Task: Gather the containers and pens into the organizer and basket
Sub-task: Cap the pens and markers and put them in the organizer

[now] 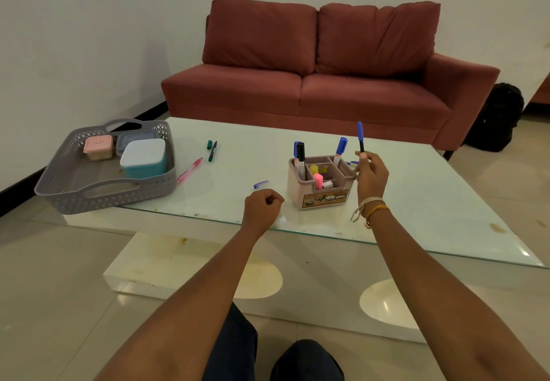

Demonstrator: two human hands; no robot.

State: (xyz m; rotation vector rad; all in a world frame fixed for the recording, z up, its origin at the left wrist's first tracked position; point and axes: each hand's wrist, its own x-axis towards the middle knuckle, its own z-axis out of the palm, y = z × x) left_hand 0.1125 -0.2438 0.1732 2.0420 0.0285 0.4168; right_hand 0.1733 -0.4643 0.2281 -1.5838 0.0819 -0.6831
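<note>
Far left on the surface (416, 190): basket (74, 199) already loaded with three containers (143, 157), so that half looks finished. Next, loose and still to collect: pink pen (189, 170), green pen (212, 151), blue cap (261, 184). Left hand (262, 205) curled into an empty fist, hovering near the cap. Then the organizer (321, 190) with markers upright. Right hand (370, 172) pinching a blue pen (360, 138) vertically, probably for dropping straight into a slot.

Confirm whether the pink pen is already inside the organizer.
No, the pink pen lies on the glass table beside the grey basket, apart from the organizer.
</note>
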